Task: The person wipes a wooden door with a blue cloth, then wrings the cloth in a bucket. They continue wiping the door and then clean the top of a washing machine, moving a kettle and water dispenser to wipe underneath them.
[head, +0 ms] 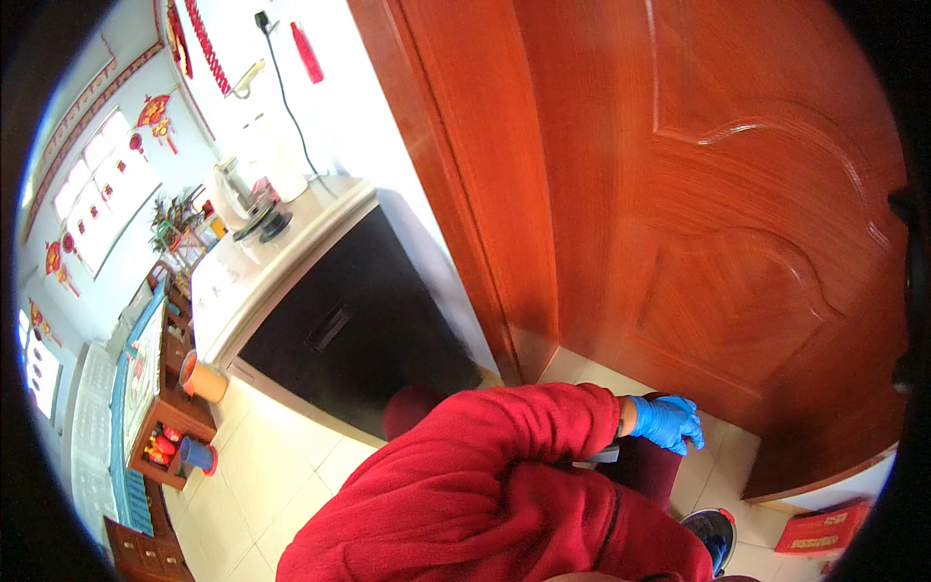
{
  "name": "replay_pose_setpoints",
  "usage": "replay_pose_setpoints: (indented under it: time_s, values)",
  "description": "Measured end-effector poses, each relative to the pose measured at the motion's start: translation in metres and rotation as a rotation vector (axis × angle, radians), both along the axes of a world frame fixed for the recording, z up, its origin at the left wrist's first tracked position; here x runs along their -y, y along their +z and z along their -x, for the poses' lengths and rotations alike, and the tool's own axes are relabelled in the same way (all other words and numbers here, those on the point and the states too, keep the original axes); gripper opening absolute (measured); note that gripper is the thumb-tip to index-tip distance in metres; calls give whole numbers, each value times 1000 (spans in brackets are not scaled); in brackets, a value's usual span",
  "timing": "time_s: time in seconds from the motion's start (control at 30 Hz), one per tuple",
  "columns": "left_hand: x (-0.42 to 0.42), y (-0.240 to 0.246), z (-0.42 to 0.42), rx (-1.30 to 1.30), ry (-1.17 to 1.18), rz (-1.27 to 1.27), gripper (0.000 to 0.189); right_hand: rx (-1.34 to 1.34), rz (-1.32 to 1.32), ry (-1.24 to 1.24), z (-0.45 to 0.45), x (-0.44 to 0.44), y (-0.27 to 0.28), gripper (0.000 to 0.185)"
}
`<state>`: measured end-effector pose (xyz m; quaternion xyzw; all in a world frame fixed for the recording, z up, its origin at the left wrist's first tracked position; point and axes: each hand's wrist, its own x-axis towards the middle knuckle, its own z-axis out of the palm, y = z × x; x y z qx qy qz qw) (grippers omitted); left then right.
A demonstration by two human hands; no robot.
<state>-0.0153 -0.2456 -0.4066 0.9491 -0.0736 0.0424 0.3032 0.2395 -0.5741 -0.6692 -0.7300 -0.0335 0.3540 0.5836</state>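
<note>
My left hand [665, 423], in a blue glove, reaches across from the left below a red sleeve. Its fingers are bent and lie at the dark maroon trouser leg [640, 476] over my knee; whether they grip anything is unclear. A grey flat-edged piece [605, 456] shows beneath the forearm, partly hidden by the sleeve. Below and right of the hand, a round dark container [709, 529] with a red fitting on its rim stands on the floor, with something blue inside that cannot be identified. My right hand cannot be made out.
A reddish-brown wooden door [727, 291] rises ahead. To the left, a black-fronted cabinet [364, 320] has a pale top bearing an appliance. Beyond stand an orange bin [205, 380], a blue bin [195, 452] and a wooden table. A red box [822, 529] lies at right.
</note>
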Motion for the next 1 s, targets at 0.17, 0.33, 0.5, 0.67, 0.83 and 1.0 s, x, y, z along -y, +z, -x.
replay_pose_setpoints:
  time_s: [0.17,0.33,0.5,0.67,0.83,1.0]
  values:
    - [-2,8,3,-57,0,41,39,19,-42,-73,-1,25,-6,21]
    - [-4,10,6,-103,-13,9,40,57,-83,-114,-5,58,-26,23]
    - [-4,13,7,-110,-37,-22,41,115,-152,-141,3,83,-34,24]
    - [-5,20,9,-179,-18,-26,43,-242,-333,-190,18,94,-22,47]
    - [-6,17,11,-97,-31,18,42,-111,-209,-388,12,105,-44,21]
    - [-8,8,9,-142,-27,-60,43,417,261,-230,1,121,-69,13]
